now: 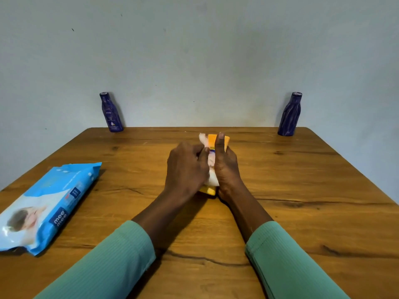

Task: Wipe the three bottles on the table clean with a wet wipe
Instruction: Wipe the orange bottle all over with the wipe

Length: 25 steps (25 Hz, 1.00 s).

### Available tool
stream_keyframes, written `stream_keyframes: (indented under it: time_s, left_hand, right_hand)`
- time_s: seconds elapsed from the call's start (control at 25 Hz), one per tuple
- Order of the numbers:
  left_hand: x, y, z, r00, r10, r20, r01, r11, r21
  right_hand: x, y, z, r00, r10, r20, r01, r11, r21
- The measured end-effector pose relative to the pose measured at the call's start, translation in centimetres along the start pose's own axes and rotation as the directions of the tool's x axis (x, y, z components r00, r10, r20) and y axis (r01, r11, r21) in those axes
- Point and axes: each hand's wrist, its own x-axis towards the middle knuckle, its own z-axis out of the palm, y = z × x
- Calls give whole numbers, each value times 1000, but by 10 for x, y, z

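**Both hands on the orange bottle, wipe pressed round it**

At the middle of the wooden table [302, 180] the person holds an orange bottle [212, 140] between both hands, its length pointing away from them toward the wall [194, 50]. The right hand [225, 167] clasps it from the right, palm against its side and thumb laid straight along the top. The other fingers are hidden behind the bottle. The left hand [185, 167] is curled over a white wet wipe [211, 179] and pinches it against the bottle's left side. The wipe covers most of the bottle's middle, so only an orange end beyond the fingers and a yellow-orange end near the wrists show. From where I stand I cannot tell whether the bottle rests on the table or hangs just above it. A dark shadow lies under it.

Two dark blue bottles stand upright at the far edge, close to the wall and well apart from each other. The labelled blue bottle [111, 114] is toward the far left, and the ribbed blue bottle [289, 116] is at the far right corner. Neither hand is near them.

A blue and white pack of wipes [47, 203] lies flat near the left edge, with a child's picture on its front, well apart from the hands. Green ribbed sleeves [112, 262] cover both forearms, leaving the wrists bare.
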Motion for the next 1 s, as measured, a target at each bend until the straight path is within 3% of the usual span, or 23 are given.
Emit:
stream_keyframes:
  time_s: [0.12,0.2,0.36,0.56,0.64,0.72,0.84,0.92,1.0]
  left_hand:
    - [-33,-14,-6,980,-115,162,135,984,-118]
    - [-40,-25,-14,968,-131,215,164,976,-144]
    - [-29,-21,-25,974,-189,125,221,917,-334]
    - [-5,-24,-27,907,-418,42,351,699,-623]
    - [-10,-25,-27,925,-368,89,346,727,-593]
    - [-20,-24,-23,955,-258,150,298,823,-483]
    - [-28,-28,-21,966,-102,238,181,922,-343]
    - [-28,-33,-22,954,-72,291,177,918,-354]
    - [-29,-35,-23,926,-105,362,281,832,-478]
  right_hand:
    - [1,2,0,976,-169,-135,146,975,-170]
    - [0,4,1,968,-228,-103,204,958,-200]
    - [-6,2,8,983,-166,81,178,968,-175]
    - [-14,11,20,965,-175,196,215,955,-203]
    - [-15,11,22,967,-236,95,254,932,-261]
    - [-14,8,17,944,-319,-83,268,890,-368]
    - [-11,1,6,896,-342,-285,211,890,-404]
    - [-9,-3,3,877,-265,-401,144,940,-308]
    - [-6,-8,-1,829,-146,-540,47,980,-193]
